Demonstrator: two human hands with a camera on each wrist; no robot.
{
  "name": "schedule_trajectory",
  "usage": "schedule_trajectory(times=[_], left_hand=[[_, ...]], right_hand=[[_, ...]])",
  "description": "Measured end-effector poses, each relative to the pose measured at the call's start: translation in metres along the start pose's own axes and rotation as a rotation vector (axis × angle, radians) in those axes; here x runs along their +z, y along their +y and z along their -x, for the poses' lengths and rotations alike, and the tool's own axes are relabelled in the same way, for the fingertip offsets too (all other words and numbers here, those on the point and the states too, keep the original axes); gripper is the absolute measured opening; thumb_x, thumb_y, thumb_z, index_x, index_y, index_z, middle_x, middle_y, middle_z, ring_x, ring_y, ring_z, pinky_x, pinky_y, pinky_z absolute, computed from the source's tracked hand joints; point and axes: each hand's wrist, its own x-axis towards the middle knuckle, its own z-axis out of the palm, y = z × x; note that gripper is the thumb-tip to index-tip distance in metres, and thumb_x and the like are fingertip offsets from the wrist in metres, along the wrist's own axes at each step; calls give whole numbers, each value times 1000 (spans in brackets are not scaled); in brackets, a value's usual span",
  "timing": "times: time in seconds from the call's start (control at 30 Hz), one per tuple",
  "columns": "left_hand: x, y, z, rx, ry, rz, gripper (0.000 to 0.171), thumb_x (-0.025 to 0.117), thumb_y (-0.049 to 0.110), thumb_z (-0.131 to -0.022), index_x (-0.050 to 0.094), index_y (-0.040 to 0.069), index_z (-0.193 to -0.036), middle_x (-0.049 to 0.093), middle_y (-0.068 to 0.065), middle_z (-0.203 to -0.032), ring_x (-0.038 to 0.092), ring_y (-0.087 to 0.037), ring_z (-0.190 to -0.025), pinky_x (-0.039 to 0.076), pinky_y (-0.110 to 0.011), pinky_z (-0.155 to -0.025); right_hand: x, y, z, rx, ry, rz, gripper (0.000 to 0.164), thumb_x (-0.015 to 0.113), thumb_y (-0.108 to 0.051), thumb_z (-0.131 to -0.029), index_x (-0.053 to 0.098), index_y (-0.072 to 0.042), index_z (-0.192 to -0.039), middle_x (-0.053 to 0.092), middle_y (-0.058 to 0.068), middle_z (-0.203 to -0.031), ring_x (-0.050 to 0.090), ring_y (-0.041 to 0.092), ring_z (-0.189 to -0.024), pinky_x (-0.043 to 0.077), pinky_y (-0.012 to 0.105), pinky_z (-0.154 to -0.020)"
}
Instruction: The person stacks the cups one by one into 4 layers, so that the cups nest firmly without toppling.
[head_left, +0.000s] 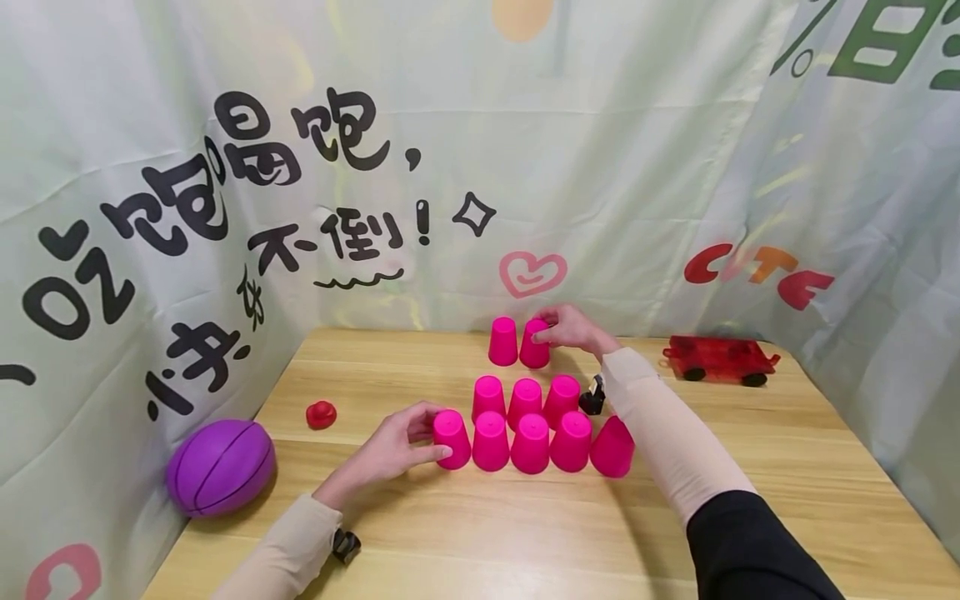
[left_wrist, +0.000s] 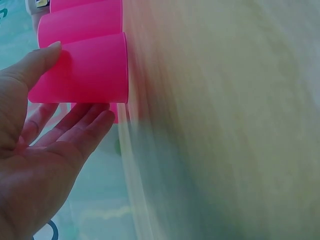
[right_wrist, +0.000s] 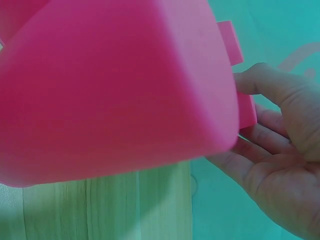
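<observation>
Pink cups stand upside down on the wooden table in three rows. My left hand holds the leftmost cup of the front row, thumb on its near side and fingers behind. In the left wrist view the thumb lies on this cup, its rim at the tabletop. At the back, my right hand grips the right one of two cups; the other cup stands just left of it. A near cup fills much of the right wrist view and hides part of the right fingers.
Three cups, including a middle cup, stand behind the front row. My right sleeve overlaps the front row's rightmost cup. A purple ball and small red object lie left; a red toy cart stands back right.
</observation>
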Motion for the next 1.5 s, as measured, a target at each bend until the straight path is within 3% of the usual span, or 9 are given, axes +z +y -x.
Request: schedule_trajectory(times=[0.2,0.43,0.6,0.83,1.1,1.33,1.5], left_hand=[[2,2,-1,-2,-6,6,53,85,19,-90,61,7,-136,69,-14,-131,68,-34,-125,55,-51,-110],[4,2,-3,-3,-9,0,53,85,19,-90,61,8,-136,70,-13,-131,68,-34,-126,54,-51,-111],[5,1,-4,-6,-2,-3,51,85,20,-90,62,11,-134,71,-10,-130,69,-31,-125,56,-46,-110],[4,-1,-1,-16,25,6,52,86,22,-89,63,18,-135,70,-6,-132,68,-32,-127,55,-48,-110],[0,0,0,14,92,-8,57,86,21,-89,60,13,-139,70,-9,-131,70,-30,-122,58,-44,-106],[-12,6,-13,35,169,7,57,86,14,-89,57,9,-137,70,-13,-128,71,-31,-120,59,-45,-104],[-16,9,-28,33,224,-5,58,85,15,-90,54,10,-139,70,-14,-132,70,-34,-122,59,-45,-104]], right_hand=[[-3,0,5,9,11,21,45,72,-12,-98,61,6,-138,67,25,-129,67,36,-109,59,53,-103],[-10,-4,11,-22,19,121,64,73,-16,-97,49,9,-150,57,30,-148,58,44,-134,53,53,-111],[-19,-13,22,-67,27,144,62,73,-16,-97,51,10,-148,60,30,-146,56,45,-139,50,55,-114],[-29,-20,51,-159,70,139,54,72,-16,-98,57,7,-144,61,31,-144,60,47,-134,54,57,-109],[-26,-12,96,-157,169,116,49,71,-26,-101,61,-2,-143,65,22,-142,66,41,-127,58,54,-104],[-15,0,130,-117,231,75,47,73,-30,-100,64,-7,-141,69,18,-137,67,36,-124,60,52,-101],[-7,6,150,-134,249,46,46,72,-28,-101,64,-6,-141,69,17,-137,67,35,-125,61,49,-101]])
